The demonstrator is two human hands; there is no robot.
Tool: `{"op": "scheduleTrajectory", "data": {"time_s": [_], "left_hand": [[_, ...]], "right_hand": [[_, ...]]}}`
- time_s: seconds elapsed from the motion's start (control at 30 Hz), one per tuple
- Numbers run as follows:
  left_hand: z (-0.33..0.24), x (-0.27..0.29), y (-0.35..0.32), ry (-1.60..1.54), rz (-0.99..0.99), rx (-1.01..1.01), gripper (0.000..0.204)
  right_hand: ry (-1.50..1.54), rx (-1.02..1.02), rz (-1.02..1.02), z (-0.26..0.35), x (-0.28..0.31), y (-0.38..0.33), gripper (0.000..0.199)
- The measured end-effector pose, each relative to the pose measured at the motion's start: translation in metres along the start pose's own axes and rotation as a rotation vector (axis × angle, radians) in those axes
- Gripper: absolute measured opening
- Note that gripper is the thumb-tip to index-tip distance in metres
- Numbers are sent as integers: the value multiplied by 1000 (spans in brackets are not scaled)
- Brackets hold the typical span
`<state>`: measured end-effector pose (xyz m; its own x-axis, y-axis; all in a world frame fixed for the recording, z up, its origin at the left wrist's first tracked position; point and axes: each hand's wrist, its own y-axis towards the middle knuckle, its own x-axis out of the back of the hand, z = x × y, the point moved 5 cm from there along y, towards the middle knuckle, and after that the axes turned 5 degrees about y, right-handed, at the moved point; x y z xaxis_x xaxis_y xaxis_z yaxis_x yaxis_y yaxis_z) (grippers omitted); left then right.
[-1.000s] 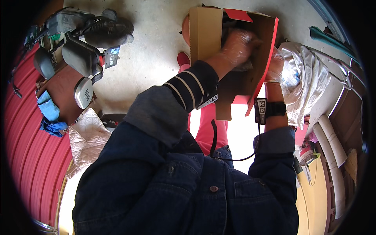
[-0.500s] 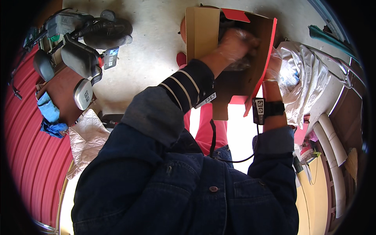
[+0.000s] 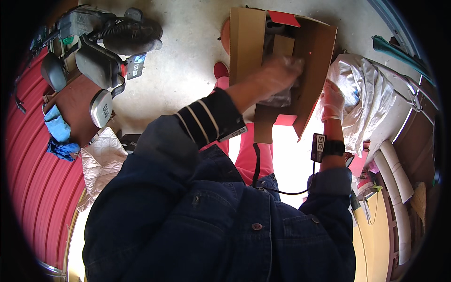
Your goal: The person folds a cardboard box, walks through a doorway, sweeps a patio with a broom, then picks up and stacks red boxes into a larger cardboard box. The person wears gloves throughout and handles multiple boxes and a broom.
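An open cardboard box (image 3: 247,47), brown inside with red flap faces, stands in front of me. My left hand (image 3: 281,74) reaches over its opening; motion smears the fingers, with thin clear plastic around them. Crumpled clear plastic (image 3: 278,99) lies below that hand inside the box. Further back in the box a small brown cardboard piece (image 3: 283,45) shows. My right hand (image 3: 332,99), in a thin clear glove, is closed at the outer edge of the box's right side, its fingertips partly hidden.
A silvery plastic sheet (image 3: 364,89) covers something just right of my right hand. A scooter (image 3: 96,61) stands at the left, near a quilted cloth (image 3: 104,157) and blue cloths (image 3: 57,124). Rolled sheets (image 3: 397,188) lean at the right.
My left hand has drawn back toward me, uncovering the small cardboard piece. The box's right side has swung outward, and my right hand has shifted slightly toward me.
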<state>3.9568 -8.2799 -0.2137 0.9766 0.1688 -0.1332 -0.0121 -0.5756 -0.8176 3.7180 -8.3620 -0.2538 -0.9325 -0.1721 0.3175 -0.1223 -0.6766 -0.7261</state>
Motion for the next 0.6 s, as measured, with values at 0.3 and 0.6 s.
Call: {"op": "scheduleTrajectory", "data": {"time_s": [0.3, 0.6], "left_hand": [[25, -37, -21, 312, 13, -192, 24], [41, -58, 0, 684, -102, -448, 23]], "right_hand": [[80, 1, 411, -39, -3, -49, 23], [245, 41, 693, -56, -9, -67, 31]]}}
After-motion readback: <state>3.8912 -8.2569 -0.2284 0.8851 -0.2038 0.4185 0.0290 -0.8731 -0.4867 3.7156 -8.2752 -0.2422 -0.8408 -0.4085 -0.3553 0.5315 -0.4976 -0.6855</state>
